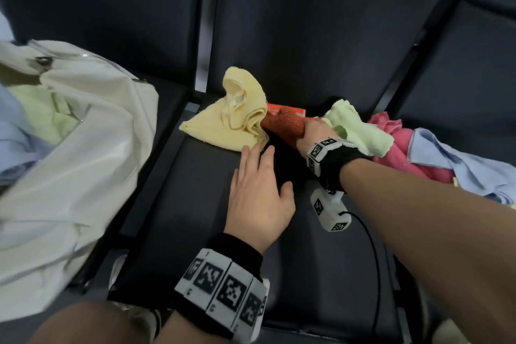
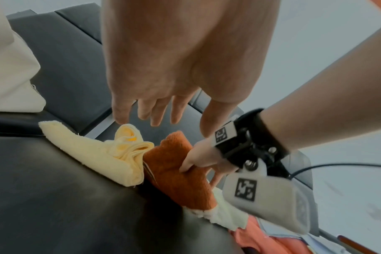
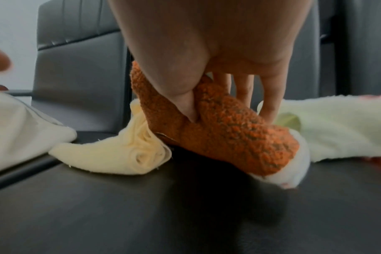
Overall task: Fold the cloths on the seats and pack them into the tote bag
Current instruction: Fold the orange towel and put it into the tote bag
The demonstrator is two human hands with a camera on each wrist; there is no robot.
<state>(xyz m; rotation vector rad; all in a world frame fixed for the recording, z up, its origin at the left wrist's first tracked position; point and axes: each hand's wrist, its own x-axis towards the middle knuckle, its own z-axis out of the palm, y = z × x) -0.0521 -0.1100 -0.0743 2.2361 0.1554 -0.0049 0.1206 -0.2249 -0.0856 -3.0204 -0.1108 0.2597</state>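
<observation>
Partly packed: tote bag (image 1: 83, 126) on the left seat already holds cloths, right hand (image 1: 314, 131) pinches the orange cloth (image 1: 284, 124) on the middle seat (image 1: 195, 204), left hand (image 1: 259, 195) hovers open-fingered, and yellow cloth (image 1: 234, 117), green, pink and blue cloths remain unfolded.

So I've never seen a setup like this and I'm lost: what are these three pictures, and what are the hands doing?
A person wears three cameras: one on the head, one on each wrist, on bands with black-and-white markers. The head view looks down on dark seats. The right hand grips an orange cloth, seen close up in the right wrist view. The left hand is open and holds nothing. A yellow cloth lies crumpled beside it; green, pink and blue cloths wait further right. The white tote bag stands left.
</observation>
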